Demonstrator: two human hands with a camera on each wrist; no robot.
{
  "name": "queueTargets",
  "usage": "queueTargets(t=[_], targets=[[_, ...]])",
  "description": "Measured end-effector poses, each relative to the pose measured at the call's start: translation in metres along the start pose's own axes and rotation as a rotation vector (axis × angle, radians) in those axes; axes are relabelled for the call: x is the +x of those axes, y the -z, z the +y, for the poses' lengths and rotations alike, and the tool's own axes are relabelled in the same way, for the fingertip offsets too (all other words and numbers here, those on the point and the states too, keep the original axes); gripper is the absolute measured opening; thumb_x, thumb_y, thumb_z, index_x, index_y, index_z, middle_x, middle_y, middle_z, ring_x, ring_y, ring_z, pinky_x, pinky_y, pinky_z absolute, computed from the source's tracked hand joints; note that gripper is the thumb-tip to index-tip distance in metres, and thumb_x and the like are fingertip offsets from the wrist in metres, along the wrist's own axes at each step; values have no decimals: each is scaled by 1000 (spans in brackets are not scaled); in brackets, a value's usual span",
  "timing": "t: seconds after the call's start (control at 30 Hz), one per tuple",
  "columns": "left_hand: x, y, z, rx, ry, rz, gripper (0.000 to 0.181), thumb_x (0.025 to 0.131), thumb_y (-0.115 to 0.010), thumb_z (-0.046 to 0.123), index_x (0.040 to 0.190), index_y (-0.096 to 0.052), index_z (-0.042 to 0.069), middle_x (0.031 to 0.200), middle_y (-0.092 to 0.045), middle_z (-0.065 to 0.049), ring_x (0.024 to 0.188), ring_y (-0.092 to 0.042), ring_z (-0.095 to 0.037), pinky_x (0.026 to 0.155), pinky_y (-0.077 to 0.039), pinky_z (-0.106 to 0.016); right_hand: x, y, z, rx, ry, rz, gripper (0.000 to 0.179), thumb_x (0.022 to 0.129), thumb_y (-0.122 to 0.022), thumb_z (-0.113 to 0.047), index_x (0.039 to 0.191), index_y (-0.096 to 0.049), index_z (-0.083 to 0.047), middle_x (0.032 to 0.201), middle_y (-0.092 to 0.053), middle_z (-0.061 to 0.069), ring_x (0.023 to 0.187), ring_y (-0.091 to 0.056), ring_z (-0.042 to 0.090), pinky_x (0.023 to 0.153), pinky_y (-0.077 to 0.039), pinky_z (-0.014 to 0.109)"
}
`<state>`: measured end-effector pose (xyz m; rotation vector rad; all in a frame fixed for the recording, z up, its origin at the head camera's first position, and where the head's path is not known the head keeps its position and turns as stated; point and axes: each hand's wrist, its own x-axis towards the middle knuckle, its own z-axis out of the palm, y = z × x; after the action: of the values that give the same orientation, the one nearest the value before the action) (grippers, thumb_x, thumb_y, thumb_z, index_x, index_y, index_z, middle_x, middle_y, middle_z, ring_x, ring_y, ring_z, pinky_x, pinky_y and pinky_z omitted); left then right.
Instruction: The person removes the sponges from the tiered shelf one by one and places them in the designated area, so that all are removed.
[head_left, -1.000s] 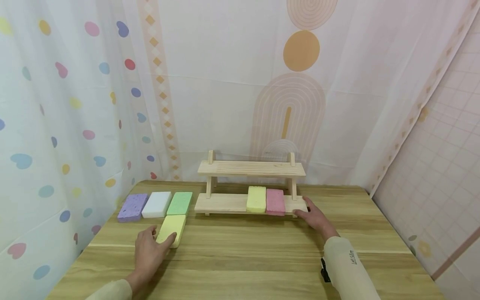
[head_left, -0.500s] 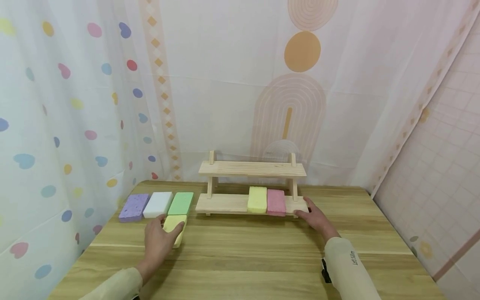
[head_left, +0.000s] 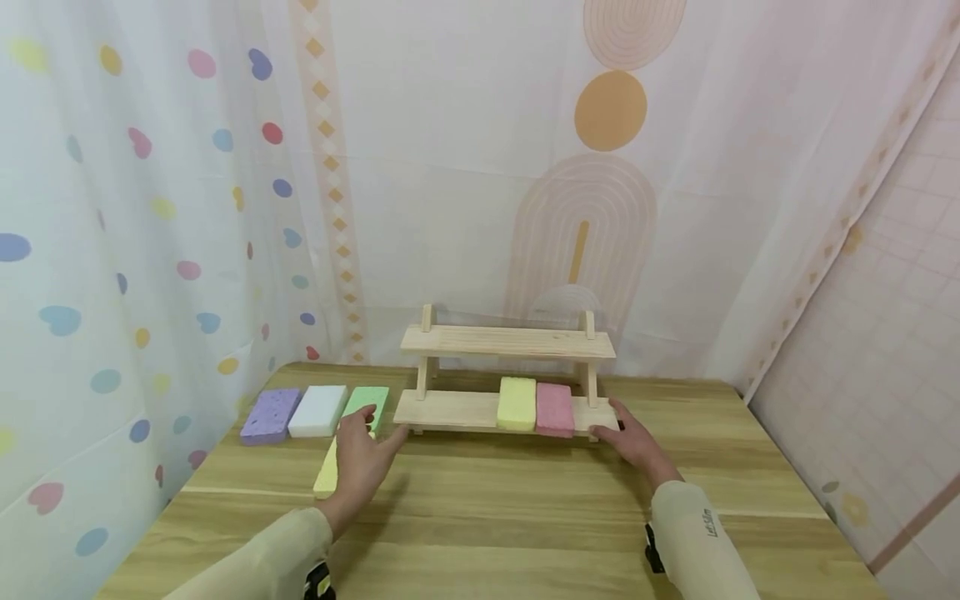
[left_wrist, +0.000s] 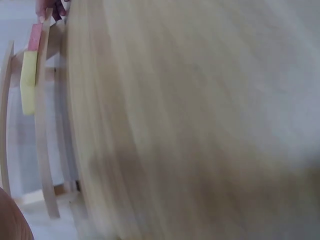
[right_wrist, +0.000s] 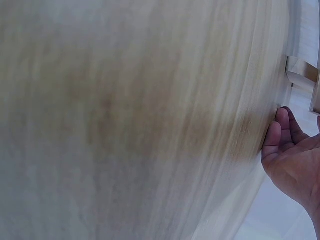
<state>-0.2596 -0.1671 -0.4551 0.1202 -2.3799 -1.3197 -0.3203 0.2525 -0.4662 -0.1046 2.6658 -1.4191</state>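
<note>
My left hand (head_left: 362, 457) hangs over a yellow sponge (head_left: 327, 477) and the near end of a green sponge (head_left: 369, 402), covering part of both. Its fingers hold nothing, and the thumb points at the left end of a two-tier wooden stand (head_left: 450, 408). Only a bit of that hand shows in the left wrist view. At the stand's right end, my right hand (head_left: 636, 443) grips the lower board, thumb at its front edge. A second yellow sponge (head_left: 517, 404) and a pink sponge (head_left: 554, 410) lean side by side on that board.
A purple sponge (head_left: 271, 416) and a white sponge (head_left: 318, 411) lie left of the green one on the wooden table (head_left: 510, 517). Patterned curtains (head_left: 450, 208) hang behind the table and along its left.
My left hand has moved right and forward from the loose yellow sponge toward the stand, leaving the sponge on the table. The right hand stays at the stand's right end.
</note>
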Motion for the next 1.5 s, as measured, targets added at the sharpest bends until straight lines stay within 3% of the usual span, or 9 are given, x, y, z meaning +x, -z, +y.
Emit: queueTargets(t=[0.6, 0.93, 1.03, 1.27, 1.5], targets=[[3, -52, 32, -79, -1, -43, 72, 86, -78, 29, 137, -44, -8, 131, -48, -25, 120, -45, -39, 98, -40, -52, -1, -2, 4, 5, -19, -6, 87, 98, -59, -41, 159, -8, -6, 159, -11, 30, 144, -12, 50, 112, -19, 64], [2, -77, 53, -54, -28, -118, 73, 84, -79, 30, 136, -46, -9, 128, -50, -25, 116, -47, -38, 94, -43, -52, -2, -2, 9, 30, -23, 2, 93, 95, -62, -46, 159, -9, -6, 158, -14, 32, 143, -16, 51, 111, -21, 64], [3, -85, 59, -65, -32, -124, 74, 84, -79, 31, 136, -46, -9, 127, -50, -25, 115, -46, -38, 93, -42, -52, -2, 1, 8, 27, -19, -10, 93, 95, -62, -46, 159, -7, -6, 159, -11, 31, 144, -13, 50, 111, -19, 64], [2, -104, 65, -54, -6, -135, 78, 83, -80, 36, 139, -44, -6, 129, -49, -21, 116, -47, -37, 94, -43, -51, 0, -4, 8, -9, -21, -5, 89, 96, -61, -46, 159, -10, -6, 155, -21, 35, 140, -23, 52, 108, -27, 64], [3, -126, 77, -20, -17, -151, 81, 81, -81, 40, 138, -46, -5, 129, -49, -21, 117, -46, -37, 96, -42, -52, 3, -1, 5, -4, -9, -5, 91, 95, -60, -46, 159, -9, -7, 158, -13, 32, 143, -15, 52, 110, -22, 65]])
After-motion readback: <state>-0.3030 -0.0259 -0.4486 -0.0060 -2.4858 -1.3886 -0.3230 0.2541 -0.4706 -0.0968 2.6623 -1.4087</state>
